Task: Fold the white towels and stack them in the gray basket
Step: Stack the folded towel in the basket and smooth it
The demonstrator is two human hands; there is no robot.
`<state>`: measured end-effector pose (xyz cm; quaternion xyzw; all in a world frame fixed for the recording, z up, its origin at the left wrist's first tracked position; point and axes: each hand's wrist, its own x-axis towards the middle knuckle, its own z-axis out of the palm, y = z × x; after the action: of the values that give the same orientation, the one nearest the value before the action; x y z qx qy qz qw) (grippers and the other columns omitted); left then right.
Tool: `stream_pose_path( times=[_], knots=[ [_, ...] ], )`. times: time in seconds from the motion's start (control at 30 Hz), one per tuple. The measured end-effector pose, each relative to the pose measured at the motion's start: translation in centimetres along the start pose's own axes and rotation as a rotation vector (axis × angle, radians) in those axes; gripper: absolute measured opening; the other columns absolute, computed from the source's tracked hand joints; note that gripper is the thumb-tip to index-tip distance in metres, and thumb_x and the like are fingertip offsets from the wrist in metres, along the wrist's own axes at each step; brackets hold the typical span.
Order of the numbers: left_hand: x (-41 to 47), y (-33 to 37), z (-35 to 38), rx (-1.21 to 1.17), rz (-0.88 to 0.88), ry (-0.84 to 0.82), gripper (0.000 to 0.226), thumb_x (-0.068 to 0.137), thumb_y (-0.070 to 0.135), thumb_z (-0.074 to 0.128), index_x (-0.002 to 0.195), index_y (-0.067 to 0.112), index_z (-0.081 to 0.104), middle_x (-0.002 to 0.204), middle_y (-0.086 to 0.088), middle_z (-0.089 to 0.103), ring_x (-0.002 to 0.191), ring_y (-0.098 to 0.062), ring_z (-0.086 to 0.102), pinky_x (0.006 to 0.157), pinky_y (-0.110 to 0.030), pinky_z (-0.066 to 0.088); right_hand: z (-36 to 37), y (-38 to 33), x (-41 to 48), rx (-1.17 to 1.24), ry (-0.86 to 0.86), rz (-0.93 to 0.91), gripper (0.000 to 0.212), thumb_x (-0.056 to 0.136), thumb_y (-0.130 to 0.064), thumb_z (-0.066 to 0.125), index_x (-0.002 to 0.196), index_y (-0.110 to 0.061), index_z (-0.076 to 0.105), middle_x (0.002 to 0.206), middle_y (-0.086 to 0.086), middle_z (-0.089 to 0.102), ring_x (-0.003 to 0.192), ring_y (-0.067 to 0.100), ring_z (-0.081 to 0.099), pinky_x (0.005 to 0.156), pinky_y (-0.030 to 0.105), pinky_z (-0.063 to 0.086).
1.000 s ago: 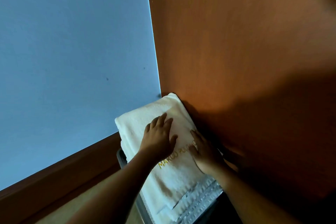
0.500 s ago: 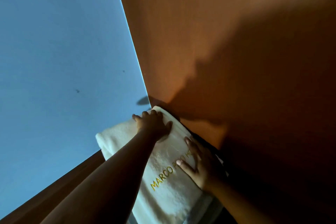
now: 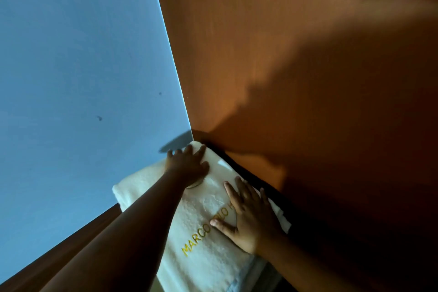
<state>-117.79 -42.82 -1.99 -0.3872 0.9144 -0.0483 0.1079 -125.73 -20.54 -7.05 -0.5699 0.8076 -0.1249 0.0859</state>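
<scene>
A folded white towel [image 3: 203, 227] is lying in the corner where a blue wall [image 3: 78, 66] is meeting an orange-brown wall [image 3: 296, 42], and both of the person's hands are pressing flat on its top face. The left hand [image 3: 187, 166] is reaching to the far end of the towel, close to the corner, with its fingers [image 3: 188, 150] spread and lying open on the cloth, gripping nothing. The right hand [image 3: 251, 223] is resting nearer the camera, toward the towel's right edge, also open with the palm down and the fingers fanned out, the thumb pointing left across the gold lettering [image 3: 201, 237]. That lettering is running diagonally along the towel and is reading "MARCO" before the right hand is covering the rest. The left forearm [image 3: 123, 239] is crossing the frame from the lower left and is hiding part of the towel's left side. A thick rolled fold is showing along the towel's left edge, just beside a dark brown baseboard [image 3: 83, 232] that is running under the blue wall. At the bottom of the frame a paler, ribbed band of cloth [image 3: 241, 280] is peeking out from under the towel. What the towel is sitting on is mostly hidden, and the gray basket cannot be made out with certainty. A dark shadow is falling across the orange-brown wall on the right.
</scene>
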Motion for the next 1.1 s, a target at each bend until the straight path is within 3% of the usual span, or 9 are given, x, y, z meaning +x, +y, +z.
stream_pose_path(
  times=[0.13, 0.27, 0.37, 0.5, 0.6, 0.77, 0.83, 0.97, 1.1],
  knots=[
    [-1.8, -0.7, 0.5, -0.015, 0.195, 0.135, 0.088, 0.082, 0.057, -0.005, 0.162, 0.024, 0.013, 0.17, -0.001, 0.001, 0.156, -0.022, 0.004, 0.124, -0.042, 0.009, -0.1, 0.7, 0.2, 0.044, -0.009, 0.018, 0.117, 0.059, -0.099, -0.005, 0.158, -0.037, -0.007, 0.168, 0.002, -0.007, 0.154, 0.019, -0.004, 0.124, 0.044, -0.002],
    [-4.0, -2.0, 1.0, -0.067, 0.179, 0.169, 0.093, 0.079, 0.064, -0.009, 0.162, 0.025, 0.008, 0.17, 0.002, -0.001, 0.156, -0.018, 0.0, 0.125, -0.038, 0.005, 0.0, 0.7, 0.3, 0.079, -0.008, 0.03, 0.11, 0.064, -0.097, 0.003, 0.157, -0.039, -0.007, 0.167, -0.001, -0.007, 0.154, 0.017, -0.004, 0.124, 0.04, -0.004],
    [-5.6, -3.5, 1.8, -0.1, 0.0, 0.205, 0.094, 0.082, 0.074, -0.002, 0.162, 0.025, 0.007, 0.17, 0.0, 0.004, 0.156, -0.021, 0.005, 0.124, -0.042, 0.009, 0.3, 0.8, 0.5, 0.071, 0.013, 0.055, 0.108, 0.066, -0.095, 0.004, 0.157, -0.039, -0.003, 0.168, 0.001, -0.002, 0.154, 0.019, 0.0, 0.124, 0.039, -0.002],
    [-8.8, -5.3, 3.5, -0.335, -0.393, 0.222, 0.095, 0.091, 0.079, 0.021, 0.161, 0.017, 0.007, 0.169, -0.007, 0.01, 0.154, -0.028, 0.014, 0.123, -0.049, 0.014, 0.4, 0.7, 0.7, 0.085, 0.03, 0.059, 0.105, 0.068, -0.092, 0.001, 0.158, -0.038, 0.001, 0.168, 0.004, 0.003, 0.154, 0.02, 0.004, 0.123, 0.039, 0.001],
    [-11.6, -3.7, 4.5, -0.399, -0.475, 0.216, 0.099, 0.092, 0.077, 0.02, 0.16, 0.011, -0.005, 0.169, -0.01, -0.006, 0.156, -0.025, -0.002, 0.124, -0.051, 0.007, 0.6, 1.2, 0.8, 0.072, 0.039, 0.064, 0.112, 0.063, -0.092, -0.013, 0.158, -0.037, 0.004, 0.167, 0.005, 0.007, 0.154, 0.021, 0.007, 0.123, 0.039, 0.005],
    [-16.2, 2.9, 6.5, -0.455, -0.367, 0.214, 0.108, 0.074, 0.085, -0.014, 0.155, 0.014, -0.025, 0.161, -0.004, -0.035, 0.149, -0.022, -0.032, 0.122, -0.052, -0.013, 0.9, 2.0, 0.4, 0.069, 0.042, 0.106, 0.111, 0.065, -0.084, -0.019, 0.159, -0.033, 0.008, 0.167, 0.005, 0.011, 0.152, 0.024, 0.014, 0.122, 0.039, 0.012],
    [-18.2, 4.8, 7.5, -0.459, -0.305, 0.213, 0.104, 0.073, 0.085, -0.018, 0.152, 0.02, -0.032, 0.156, 0.001, -0.044, 0.144, -0.019, -0.04, 0.118, -0.051, -0.018, 1.0, 2.1, 0.0, 0.067, 0.065, 0.115, 0.112, 0.068, -0.087, -0.02, 0.159, -0.031, 0.014, 0.166, 0.006, 0.017, 0.151, 0.026, 0.02, 0.121, 0.039, 0.016],
    [-20.8, 6.7, 8.2, -0.47, -0.205, 0.19, 0.097, 0.073, 0.088, -0.008, 0.149, 0.034, -0.036, 0.151, 0.009, -0.051, 0.143, -0.016, -0.043, 0.117, -0.049, -0.016, 0.7, 2.2, -1.1, 0.122, 0.095, 0.15, 0.084, 0.085, -0.071, 0.007, 0.156, -0.032, 0.026, 0.163, 0.003, 0.026, 0.147, 0.028, 0.027, 0.119, 0.039, 0.025],
    [-22.4, 6.4, 8.1, -0.491, -0.06, 0.063, 0.092, 0.086, 0.085, 0.023, 0.154, 0.043, -0.024, 0.153, 0.009, -0.048, 0.144, -0.017, -0.04, 0.121, -0.051, -0.006, -0.2, 2.1, -2.8, 0.083, 0.075, 0.179, 0.07, 0.093, -0.061, 0.018, 0.154, -0.03, 0.033, 0.161, 0.002, 0.029, 0.145, 0.029, 0.031, 0.116, 0.041, 0.031]
  ],
)
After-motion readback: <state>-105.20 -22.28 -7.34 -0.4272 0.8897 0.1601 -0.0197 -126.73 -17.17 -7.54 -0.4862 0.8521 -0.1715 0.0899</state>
